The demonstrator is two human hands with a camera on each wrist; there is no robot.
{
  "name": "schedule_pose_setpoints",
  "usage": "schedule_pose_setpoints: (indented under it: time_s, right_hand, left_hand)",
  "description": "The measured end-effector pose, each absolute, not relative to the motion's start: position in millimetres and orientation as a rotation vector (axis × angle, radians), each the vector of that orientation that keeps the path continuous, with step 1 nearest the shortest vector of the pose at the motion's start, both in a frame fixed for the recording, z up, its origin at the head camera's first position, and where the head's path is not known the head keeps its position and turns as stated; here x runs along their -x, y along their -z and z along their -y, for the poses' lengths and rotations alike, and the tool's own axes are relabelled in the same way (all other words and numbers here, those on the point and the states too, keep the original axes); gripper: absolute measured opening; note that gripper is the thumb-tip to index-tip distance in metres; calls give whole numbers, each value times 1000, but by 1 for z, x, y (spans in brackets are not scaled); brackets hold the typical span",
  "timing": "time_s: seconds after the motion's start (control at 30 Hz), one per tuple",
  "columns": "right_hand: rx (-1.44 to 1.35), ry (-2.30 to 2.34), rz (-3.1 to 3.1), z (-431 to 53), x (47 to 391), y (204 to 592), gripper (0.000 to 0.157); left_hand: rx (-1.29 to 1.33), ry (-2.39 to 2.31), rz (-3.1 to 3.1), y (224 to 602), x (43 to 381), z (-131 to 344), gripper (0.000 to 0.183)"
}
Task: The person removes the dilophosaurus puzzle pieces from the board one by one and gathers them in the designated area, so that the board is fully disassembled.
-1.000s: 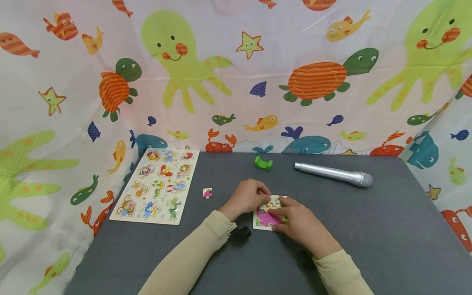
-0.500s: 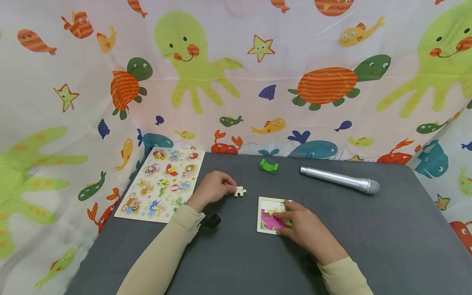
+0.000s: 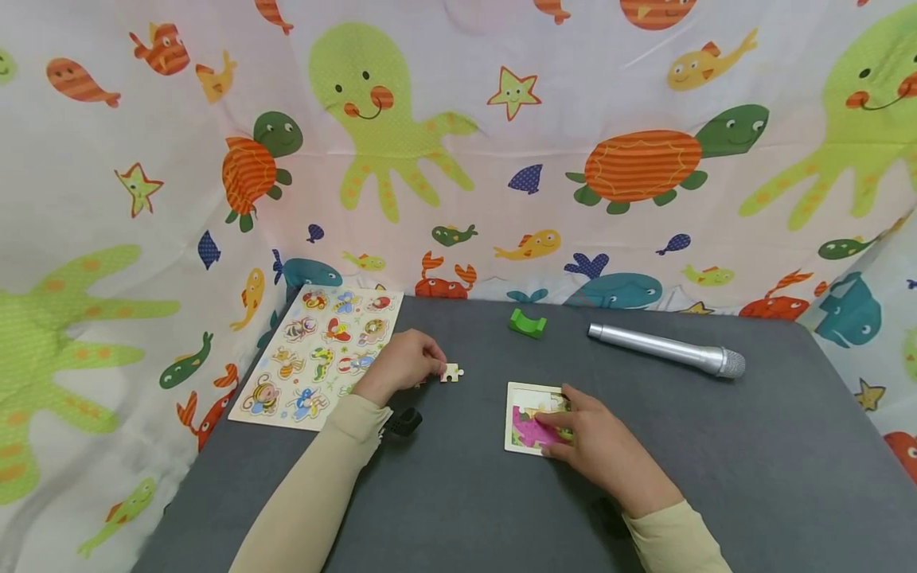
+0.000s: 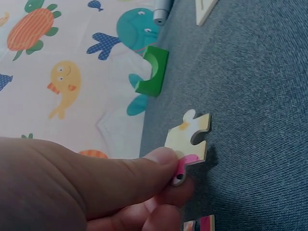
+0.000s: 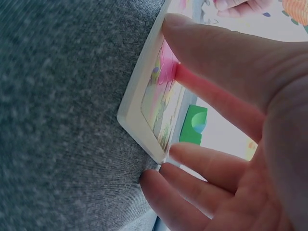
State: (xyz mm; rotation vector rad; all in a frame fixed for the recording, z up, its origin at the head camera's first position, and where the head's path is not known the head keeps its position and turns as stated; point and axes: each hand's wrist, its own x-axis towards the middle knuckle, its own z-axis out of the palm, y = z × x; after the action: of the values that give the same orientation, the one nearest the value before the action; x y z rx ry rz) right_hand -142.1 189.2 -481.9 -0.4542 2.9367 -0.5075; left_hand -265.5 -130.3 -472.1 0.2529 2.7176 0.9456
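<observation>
My left hand pinches a cream jigsaw piece between thumb and fingers, just above the table. Pink shows on the piece's lower part. Close under that hand lies a second jigsaw piece, partly hidden. A small square puzzle tray with a pink picture lies at the middle of the table. Its upper left part shows pale. Over the tray's right side rests my right hand. Its thumb touches the rim, one fingertip touches the pink part, and the other fingers are loosely spread by the edge.
A board of insect pictures lies left of the left hand, partly behind its wrist. Toward the back stand a green curved block and, to its right, a silver microphone. A sea-animal cloth hangs behind the table.
My left hand has left the tray with the cream piece and moved left, over where the loose piece lies. The right hand stays on the tray. The head view has shifted slightly.
</observation>
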Motion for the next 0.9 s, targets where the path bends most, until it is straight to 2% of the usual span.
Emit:
schedule_pose_setpoints:
  time_s: [0.6, 0.73, 0.9]
  right_hand:
    - [427, 506, -2986, -192, 137, 481, 47]
    - [425, 507, -2989, -191, 137, 481, 48]
    - [392, 492, -2969, -190, 138, 481, 49]
  left_hand:
    - [-251, -796, -2808, 476, 265, 119, 8]
    - [-349, -859, -2823, 473, 258, 105, 7]
    - [-586, -893, -2761, 470, 244, 60, 7]
